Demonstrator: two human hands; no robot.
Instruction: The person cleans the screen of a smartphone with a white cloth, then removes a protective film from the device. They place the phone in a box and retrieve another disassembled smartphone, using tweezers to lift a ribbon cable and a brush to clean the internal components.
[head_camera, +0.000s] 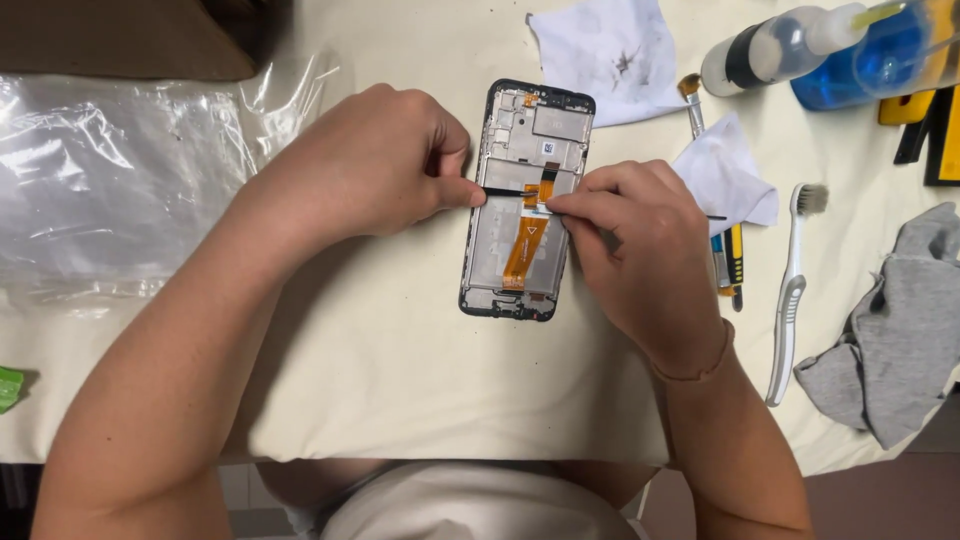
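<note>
An opened phone frame (520, 140) lies face down on the cream table cover, its grey inner plate showing with an orange flex cable (524, 245) running down the middle. My left hand (370, 165) pinches a thin black strip (505, 190) that lies across the frame. My right hand (640, 245) pinches the other end of that strip area near the flex cable's upper part, fingertips touching the frame. What the right fingertips hold is too small to tell apart.
Clear plastic sheeting (110, 170) lies at the left. Two white wipes (605, 50) (725, 175), a small brush (692, 100), a white toothbrush (790, 290), a yellow-black tool (734, 262), a grey cloth (900, 330) and bottles with blue liquid (860, 50) crowd the right.
</note>
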